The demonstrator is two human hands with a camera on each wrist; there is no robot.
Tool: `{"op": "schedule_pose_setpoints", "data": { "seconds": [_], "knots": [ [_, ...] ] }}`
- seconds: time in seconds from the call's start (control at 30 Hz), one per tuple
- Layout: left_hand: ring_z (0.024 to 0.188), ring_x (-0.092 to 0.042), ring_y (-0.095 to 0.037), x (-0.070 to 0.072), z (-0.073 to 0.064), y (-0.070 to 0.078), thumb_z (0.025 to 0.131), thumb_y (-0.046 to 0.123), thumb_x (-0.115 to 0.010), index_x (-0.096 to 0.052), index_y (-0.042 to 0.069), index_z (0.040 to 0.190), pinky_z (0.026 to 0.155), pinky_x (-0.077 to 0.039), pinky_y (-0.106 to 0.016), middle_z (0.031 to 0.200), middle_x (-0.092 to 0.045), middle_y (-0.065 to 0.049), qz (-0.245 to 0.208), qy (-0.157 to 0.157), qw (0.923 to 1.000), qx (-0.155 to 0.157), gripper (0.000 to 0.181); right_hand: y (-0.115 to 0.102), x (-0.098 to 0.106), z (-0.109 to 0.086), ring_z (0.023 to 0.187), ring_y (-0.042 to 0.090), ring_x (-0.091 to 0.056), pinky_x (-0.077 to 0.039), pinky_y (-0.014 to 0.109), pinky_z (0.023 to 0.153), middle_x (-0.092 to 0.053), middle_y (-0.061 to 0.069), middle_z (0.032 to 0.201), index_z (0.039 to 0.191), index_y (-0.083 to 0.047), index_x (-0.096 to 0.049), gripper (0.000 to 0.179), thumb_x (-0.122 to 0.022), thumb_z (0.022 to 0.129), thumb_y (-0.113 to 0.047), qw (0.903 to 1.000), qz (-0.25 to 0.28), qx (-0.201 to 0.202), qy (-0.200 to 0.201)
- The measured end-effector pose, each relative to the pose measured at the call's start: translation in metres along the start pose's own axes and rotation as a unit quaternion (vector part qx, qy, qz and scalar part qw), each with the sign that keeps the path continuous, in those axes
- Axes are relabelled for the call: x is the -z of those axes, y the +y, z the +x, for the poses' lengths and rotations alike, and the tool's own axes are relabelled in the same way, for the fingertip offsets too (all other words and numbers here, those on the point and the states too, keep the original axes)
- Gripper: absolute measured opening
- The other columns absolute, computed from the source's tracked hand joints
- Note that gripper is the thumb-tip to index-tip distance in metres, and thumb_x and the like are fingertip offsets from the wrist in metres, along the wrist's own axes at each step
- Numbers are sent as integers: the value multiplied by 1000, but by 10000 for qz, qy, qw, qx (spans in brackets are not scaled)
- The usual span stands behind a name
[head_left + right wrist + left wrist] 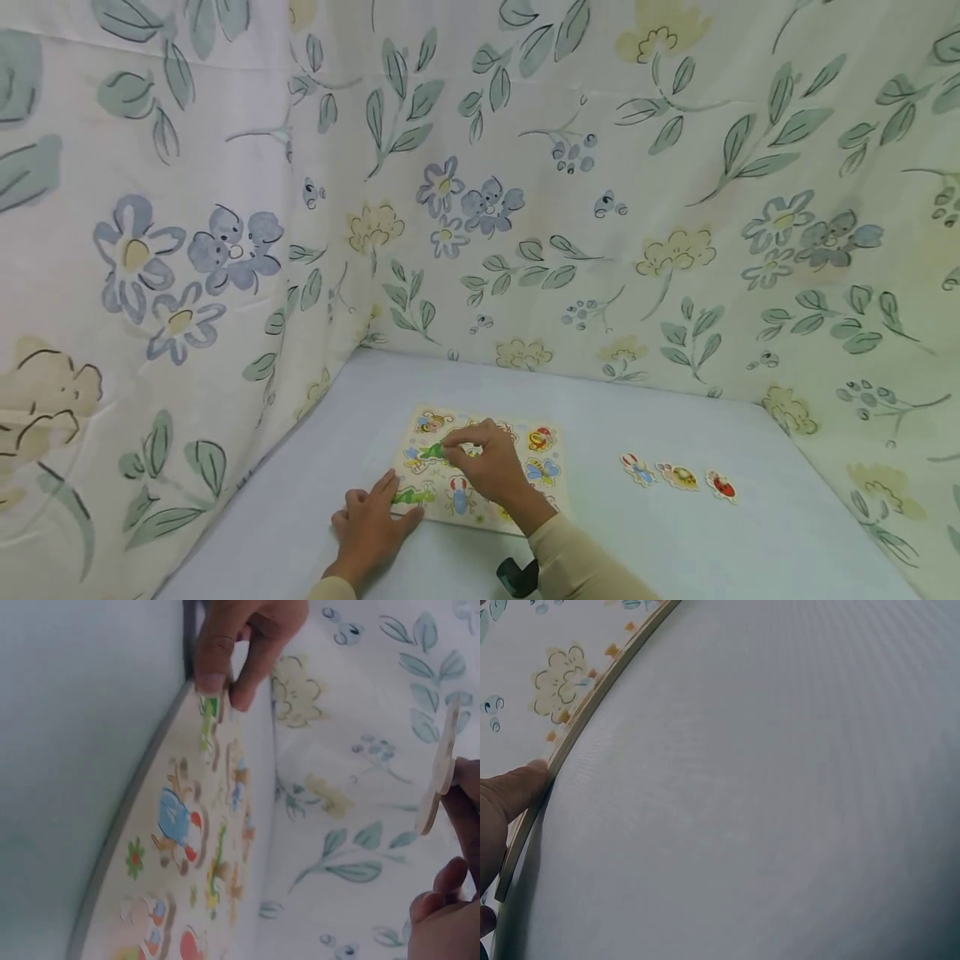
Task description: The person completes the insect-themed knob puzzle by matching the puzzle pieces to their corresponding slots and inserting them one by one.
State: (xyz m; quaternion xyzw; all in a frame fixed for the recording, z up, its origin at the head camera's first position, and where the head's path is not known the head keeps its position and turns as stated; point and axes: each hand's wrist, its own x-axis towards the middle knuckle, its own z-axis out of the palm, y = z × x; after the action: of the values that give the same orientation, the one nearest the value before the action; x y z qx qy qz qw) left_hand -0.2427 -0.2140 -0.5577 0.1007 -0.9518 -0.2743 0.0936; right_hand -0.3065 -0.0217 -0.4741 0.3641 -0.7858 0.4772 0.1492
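A flat wooden insect puzzle board (442, 518) lies on the table in the head view. At its near left corner rests my left hand (371, 529), thumb against the front edge and fingers spread along the left side. My right hand (491, 471) is over the board's middle and pinches a green puzzle piece (432, 452) between thumb and fingertips. The right wrist view shows this thin wooden piece (439, 780) edge-on, raised above the board. A green caterpillar picture (411, 496) lies beside my left hand, and a blue beetle picture (460, 497) is right of it.
Three loose pieces lie on the table right of the board: a blue beetle (637, 470), a snail (677, 477) and a red ladybird (722, 486). A dark strap-like object (517, 577) is by the right sleeve. Floral cloth (525, 283) hangs behind and beside the table.
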Motion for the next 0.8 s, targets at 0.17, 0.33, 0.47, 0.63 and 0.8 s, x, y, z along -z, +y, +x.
{"op": "schedule_pose_setpoints", "data": {
  "seconds": [0.17, 0.33, 0.47, 0.63, 0.8],
  "knots": [
    [102, -37, -36, -3, -2, 0, 77, 49, -76, -56, 3, 133, 80, -25, -57, 142, -47, -12, -48, 80, 10000, -12, 75, 5, -15, -1, 87, 9, -61, -34, 51, 98, -71, -13, 91, 92, -18, -78, 8, -71, 88, -19, 9997, -54, 137, -170],
    [103, -37, -36, -5, -3, -2, 77, 47, -77, -56, 3, 133, 80, -24, -56, 143, -47, -13, -117, 175, 9998, -14, 74, 10, -28, -3, 82, 15, -54, -43, 35, 76, -66, -17, 83, 88, -21, -80, 8, -73, 86, -23, 9968, -551, -350, -467],
    [102, -37, -35, -5, -3, -2, 77, 47, -77, -58, 3, 131, 80, -24, -56, 141, -48, -14, -185, 282, 9994, -78, 72, 11, -37, -4, 96, 24, -53, -42, 38, 80, -66, -7, 93, 87, -21, -80, 7, -73, 84, -23, 9903, -781, -831, -788],
    [102, -39, -35, -3, -4, -1, 77, 47, -77, -60, 3, 128, 78, -25, -56, 138, -51, -14, -219, 421, 9987, -209, 70, 12, -48, -3, 109, 28, -54, -40, 44, 92, -68, -3, 101, 83, -21, -80, 7, -74, 83, -17, 9833, -828, -1223, -1065],
    [101, -39, -34, -2, -5, -1, 76, 48, -77, -60, 3, 127, 79, -25, -55, 137, -52, -15, -226, 461, 9985, -192, 70, 14, -58, -3, 94, 14, -55, -42, 35, 85, -68, -12, 91, 82, -21, -80, 8, -74, 83, -15, 9736, -1327, -1330, -1296]
  ]
}}
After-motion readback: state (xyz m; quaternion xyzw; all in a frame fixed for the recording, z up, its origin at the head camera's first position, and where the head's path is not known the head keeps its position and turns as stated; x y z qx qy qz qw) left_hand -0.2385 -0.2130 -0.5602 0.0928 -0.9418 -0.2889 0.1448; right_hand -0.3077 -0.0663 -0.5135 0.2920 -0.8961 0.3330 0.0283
